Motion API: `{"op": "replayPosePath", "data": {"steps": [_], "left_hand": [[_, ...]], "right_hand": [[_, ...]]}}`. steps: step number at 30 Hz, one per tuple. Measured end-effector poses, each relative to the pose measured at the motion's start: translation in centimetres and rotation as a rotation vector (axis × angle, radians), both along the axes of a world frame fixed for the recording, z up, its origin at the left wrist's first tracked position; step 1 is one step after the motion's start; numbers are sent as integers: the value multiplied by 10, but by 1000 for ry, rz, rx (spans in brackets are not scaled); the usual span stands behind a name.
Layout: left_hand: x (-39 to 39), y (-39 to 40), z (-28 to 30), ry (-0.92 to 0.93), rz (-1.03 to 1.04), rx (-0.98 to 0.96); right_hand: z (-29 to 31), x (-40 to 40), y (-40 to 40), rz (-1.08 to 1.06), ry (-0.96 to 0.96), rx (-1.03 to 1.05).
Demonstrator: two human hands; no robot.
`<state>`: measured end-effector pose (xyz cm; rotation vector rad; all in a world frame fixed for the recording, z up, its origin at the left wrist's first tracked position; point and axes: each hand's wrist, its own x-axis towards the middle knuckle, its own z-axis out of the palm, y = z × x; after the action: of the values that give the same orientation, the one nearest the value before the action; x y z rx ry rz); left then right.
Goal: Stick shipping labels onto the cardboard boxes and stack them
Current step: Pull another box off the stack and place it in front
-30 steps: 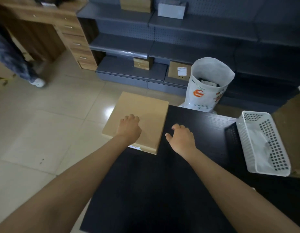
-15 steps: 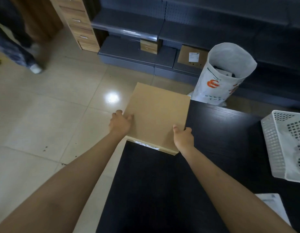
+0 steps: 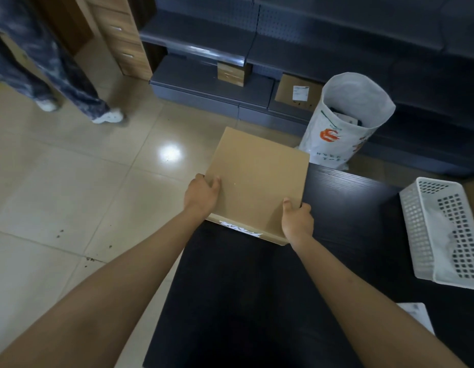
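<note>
A black surface (image 3: 257, 301) stands on a shiny tiled floor (image 3: 84, 181), with dark shelves (image 3: 204, 73) behind it. A flat cardboard box (image 3: 257, 176) sits on the surface's far left corner. The left hand (image 3: 201, 193) and right hand (image 3: 297, 220) grip the box's two sides.

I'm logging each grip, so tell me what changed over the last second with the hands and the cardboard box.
The left hand went from resting flat on top of the cardboard box to gripping its left edge. The right hand, which had been hovering free over the black table, took hold of the near right corner. The box still overhangs the table's far left corner; the white basket is untouched.
</note>
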<state>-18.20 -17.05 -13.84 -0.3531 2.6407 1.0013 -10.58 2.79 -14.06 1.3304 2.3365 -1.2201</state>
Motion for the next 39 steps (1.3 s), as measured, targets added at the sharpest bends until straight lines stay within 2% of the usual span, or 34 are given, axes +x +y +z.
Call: {"op": "replayPosePath", "data": {"steps": [12, 22, 30, 39], "left_hand": [[75, 116, 37, -2, -148, 62], [215, 191, 47, 9, -92, 63], [303, 199, 29, -27, 7, 7], [334, 183, -4, -73, 34, -23]], "right_hand": [[43, 90, 110, -81, 69, 108], [47, 214, 197, -6, 135, 47], [25, 290, 207, 87, 79, 8], [1, 318, 197, 145, 40, -88]]}}
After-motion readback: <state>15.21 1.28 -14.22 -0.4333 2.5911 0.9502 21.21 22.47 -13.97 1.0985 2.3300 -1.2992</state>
